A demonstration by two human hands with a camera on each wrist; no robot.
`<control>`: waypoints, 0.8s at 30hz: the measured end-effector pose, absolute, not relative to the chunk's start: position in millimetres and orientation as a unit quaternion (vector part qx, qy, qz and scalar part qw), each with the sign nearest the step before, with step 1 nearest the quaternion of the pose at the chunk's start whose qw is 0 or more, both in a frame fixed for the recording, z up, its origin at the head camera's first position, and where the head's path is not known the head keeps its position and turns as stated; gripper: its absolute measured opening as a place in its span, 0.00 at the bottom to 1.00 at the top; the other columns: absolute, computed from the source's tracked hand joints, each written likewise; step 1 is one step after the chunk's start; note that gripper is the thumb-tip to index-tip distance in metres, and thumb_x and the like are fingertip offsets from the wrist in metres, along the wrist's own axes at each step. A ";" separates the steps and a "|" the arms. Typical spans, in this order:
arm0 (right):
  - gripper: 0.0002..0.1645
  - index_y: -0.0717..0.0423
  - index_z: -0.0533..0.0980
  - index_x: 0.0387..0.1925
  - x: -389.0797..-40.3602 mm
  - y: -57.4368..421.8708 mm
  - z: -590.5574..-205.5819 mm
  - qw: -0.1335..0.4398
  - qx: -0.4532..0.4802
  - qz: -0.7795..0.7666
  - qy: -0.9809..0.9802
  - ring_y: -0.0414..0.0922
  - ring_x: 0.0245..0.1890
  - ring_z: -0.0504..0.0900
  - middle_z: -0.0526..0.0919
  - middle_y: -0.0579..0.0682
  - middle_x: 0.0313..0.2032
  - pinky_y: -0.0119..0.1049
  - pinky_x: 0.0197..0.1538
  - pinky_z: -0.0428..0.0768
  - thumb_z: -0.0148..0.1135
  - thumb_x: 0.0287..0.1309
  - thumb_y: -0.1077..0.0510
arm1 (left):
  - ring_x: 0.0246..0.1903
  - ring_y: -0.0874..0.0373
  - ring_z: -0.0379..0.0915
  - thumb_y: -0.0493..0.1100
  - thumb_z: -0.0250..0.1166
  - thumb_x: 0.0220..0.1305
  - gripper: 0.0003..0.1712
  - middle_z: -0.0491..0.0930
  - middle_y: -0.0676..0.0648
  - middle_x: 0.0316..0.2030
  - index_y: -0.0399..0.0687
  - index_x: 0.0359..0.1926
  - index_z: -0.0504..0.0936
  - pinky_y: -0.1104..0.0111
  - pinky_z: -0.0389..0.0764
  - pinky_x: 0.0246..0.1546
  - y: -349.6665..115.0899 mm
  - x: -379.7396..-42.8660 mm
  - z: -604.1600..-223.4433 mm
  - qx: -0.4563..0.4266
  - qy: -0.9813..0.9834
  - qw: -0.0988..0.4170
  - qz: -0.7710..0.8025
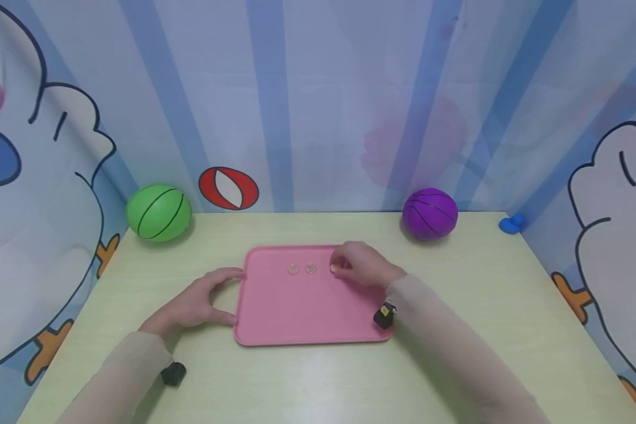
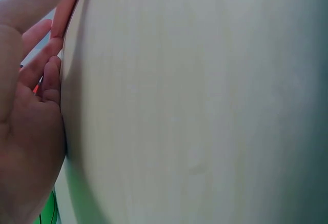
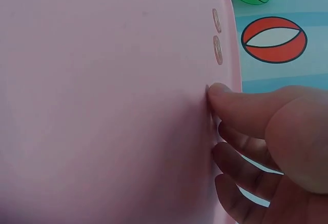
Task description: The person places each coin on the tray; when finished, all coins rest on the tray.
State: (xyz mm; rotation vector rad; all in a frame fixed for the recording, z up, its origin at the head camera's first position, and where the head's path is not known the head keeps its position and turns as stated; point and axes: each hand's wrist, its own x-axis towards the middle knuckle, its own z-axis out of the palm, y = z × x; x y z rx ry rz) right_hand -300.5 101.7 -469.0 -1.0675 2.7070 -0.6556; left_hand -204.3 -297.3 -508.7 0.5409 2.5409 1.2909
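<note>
A pink tray [image 1: 307, 318] lies on the table. Two small round coins [image 1: 294, 269] sit side by side near its far edge, and the right wrist view shows them as thin, shiny discs. Over the tray's far right part, my right hand [image 1: 363, 265] pinches a coin [image 1: 333, 268] between thumb and fingers, low against the tray surface. Most of that coin is hidden by the fingertips. My left hand [image 1: 193, 300] rests at the tray's left edge, thumb and fingers spread apart, their tips touching the rim.
At the back left of the table [image 1: 445, 365] stands a green ball [image 1: 159, 213]. A purple ball [image 1: 430, 214] is at the back right, with a small blue duck-shaped toy [image 1: 512, 224] in the far right corner. A printed curtain [image 1: 328, 118] hangs behind the table.
</note>
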 end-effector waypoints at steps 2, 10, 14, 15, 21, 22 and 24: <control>0.04 0.51 0.86 0.42 -300.5 99.2 -469.2 0.083 -0.348 -0.211 0.910 0.41 0.35 0.79 0.83 0.42 0.33 0.39 0.46 0.82 0.70 0.69 0.56 | 0.78 0.41 0.54 0.51 0.88 0.45 0.56 0.65 0.47 0.77 0.58 0.76 0.70 0.37 0.53 0.78 -297.4 -204.4 -508.3 0.188 0.869 0.119 0.443; 0.09 0.51 0.86 0.46 -300.0 92.8 -469.2 0.090 -0.324 -0.202 0.920 0.42 0.40 0.83 0.87 0.44 0.37 0.42 0.50 0.84 0.72 0.67 0.54 | 0.78 0.41 0.54 0.50 0.88 0.45 0.56 0.65 0.46 0.77 0.56 0.75 0.70 0.37 0.53 0.78 -296.9 -203.4 -506.4 0.192 0.866 0.119 0.445; 0.12 0.53 0.85 0.49 -300.2 92.2 -470.2 0.090 -0.322 -0.202 0.921 0.44 0.43 0.86 0.89 0.46 0.39 0.43 0.52 0.85 0.72 0.67 0.53 | 0.78 0.41 0.54 0.51 0.88 0.45 0.56 0.65 0.46 0.77 0.56 0.75 0.70 0.36 0.53 0.78 -296.6 -203.1 -506.3 0.190 0.867 0.121 0.445; 0.12 0.53 0.85 0.49 -300.1 92.2 -470.3 0.088 -0.322 -0.202 0.921 0.44 0.43 0.86 0.89 0.46 0.40 0.43 0.53 0.85 0.72 0.67 0.53 | 0.78 0.41 0.54 0.51 0.88 0.45 0.56 0.65 0.46 0.77 0.56 0.75 0.70 0.36 0.53 0.78 -296.5 -203.1 -506.4 0.190 0.867 0.121 0.444; 0.10 0.54 0.86 0.46 -298.9 89.8 -469.9 0.079 -0.314 -0.203 0.924 0.47 0.46 0.87 0.90 0.49 0.42 0.44 0.56 0.85 0.72 0.67 0.54 | 0.78 0.40 0.54 0.50 0.88 0.45 0.56 0.66 0.46 0.77 0.57 0.75 0.71 0.36 0.54 0.78 -297.3 -203.8 -507.1 0.191 0.869 0.116 0.442; 0.10 0.54 0.86 0.46 -299.1 89.3 -470.2 0.078 -0.313 -0.202 0.925 0.48 0.47 0.88 0.90 0.49 0.42 0.44 0.57 0.85 0.72 0.67 0.54 | 0.78 0.41 0.54 0.50 0.88 0.45 0.56 0.65 0.46 0.77 0.57 0.75 0.71 0.36 0.54 0.78 -297.4 -203.8 -507.2 0.191 0.869 0.116 0.441; 0.10 0.54 0.86 0.45 -299.2 88.3 -470.8 0.076 -0.311 -0.201 0.926 0.48 0.47 0.88 0.90 0.49 0.42 0.44 0.57 0.85 0.72 0.67 0.54 | 0.78 0.41 0.54 0.50 0.88 0.45 0.56 0.65 0.46 0.77 0.57 0.75 0.71 0.37 0.54 0.78 -297.4 -203.7 -507.3 0.191 0.870 0.116 0.440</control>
